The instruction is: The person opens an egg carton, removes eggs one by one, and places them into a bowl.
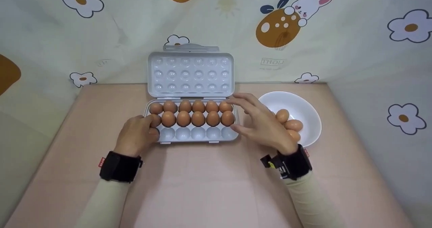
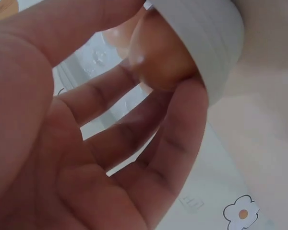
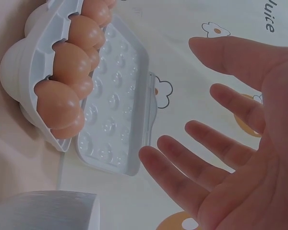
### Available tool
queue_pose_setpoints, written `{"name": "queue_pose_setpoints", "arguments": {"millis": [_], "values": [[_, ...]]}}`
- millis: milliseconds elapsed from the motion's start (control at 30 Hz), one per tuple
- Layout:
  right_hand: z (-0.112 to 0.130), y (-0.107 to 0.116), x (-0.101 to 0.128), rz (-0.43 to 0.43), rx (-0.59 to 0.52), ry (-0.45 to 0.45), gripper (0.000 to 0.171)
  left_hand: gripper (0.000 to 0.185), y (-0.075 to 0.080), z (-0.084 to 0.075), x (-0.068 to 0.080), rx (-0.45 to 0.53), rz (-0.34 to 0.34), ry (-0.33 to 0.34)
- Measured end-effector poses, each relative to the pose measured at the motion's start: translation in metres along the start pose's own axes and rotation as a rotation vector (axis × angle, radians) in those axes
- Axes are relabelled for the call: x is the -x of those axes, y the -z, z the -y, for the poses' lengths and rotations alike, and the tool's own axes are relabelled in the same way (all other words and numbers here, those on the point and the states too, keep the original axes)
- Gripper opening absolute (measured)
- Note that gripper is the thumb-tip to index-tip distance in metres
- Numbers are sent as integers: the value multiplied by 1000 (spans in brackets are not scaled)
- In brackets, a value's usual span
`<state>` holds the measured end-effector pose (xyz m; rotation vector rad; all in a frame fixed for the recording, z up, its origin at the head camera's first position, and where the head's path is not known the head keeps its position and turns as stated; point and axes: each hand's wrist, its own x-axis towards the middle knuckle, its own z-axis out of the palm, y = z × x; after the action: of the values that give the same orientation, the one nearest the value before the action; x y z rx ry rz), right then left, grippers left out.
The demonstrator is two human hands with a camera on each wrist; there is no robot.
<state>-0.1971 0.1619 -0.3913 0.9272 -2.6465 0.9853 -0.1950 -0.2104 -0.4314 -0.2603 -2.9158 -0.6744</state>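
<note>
— Pink desk (image 1: pixel 209 180), flowered cloth behind. Left hand (image 1: pixel 135 136)?
— Fingers curled round an egg (image 1: pixel 154 120) at the tray (image 1: pixel 192 137)'s left end. Fragile, smooth; best cradled by its sides.
— Right hand (image 1: pixel 265 123)?
— Spread wide, holding nothing, just right of the tray.

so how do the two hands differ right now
The left hand rests at the left end of the egg tray, fingers curled round an egg; the right hand hovers by the tray's right end, holding nothing. The left hand's fingers are bent, the right hand's are spread and nearly straight. Both wear black wrist straps and pale sleeves.
</note>
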Motion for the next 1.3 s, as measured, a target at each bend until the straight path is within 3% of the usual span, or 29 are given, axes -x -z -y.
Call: {"name": "queue_pose_setpoints", "arguments": {"millis": [200, 467, 767, 1100, 1300], "values": [[-1, -1, -1, 5, -5, 10, 67, 6, -4, -2, 1, -6, -36, 23], [-1, 0, 0, -1, 2, -3, 66, 8, 2, -6, 2, -65, -65, -24], [-1, 1, 0, -1, -14, -13, 66, 22, 9, -16, 0, 36, -150, -146], [-3, 4, 0, -19, -52, 5, 67, 27, -4, -55, -22, 192, -167, -334], [-4, 4, 0, -50, -94, 33, 68, 30, -9, -84, -33, 286, -127, -355]]}}
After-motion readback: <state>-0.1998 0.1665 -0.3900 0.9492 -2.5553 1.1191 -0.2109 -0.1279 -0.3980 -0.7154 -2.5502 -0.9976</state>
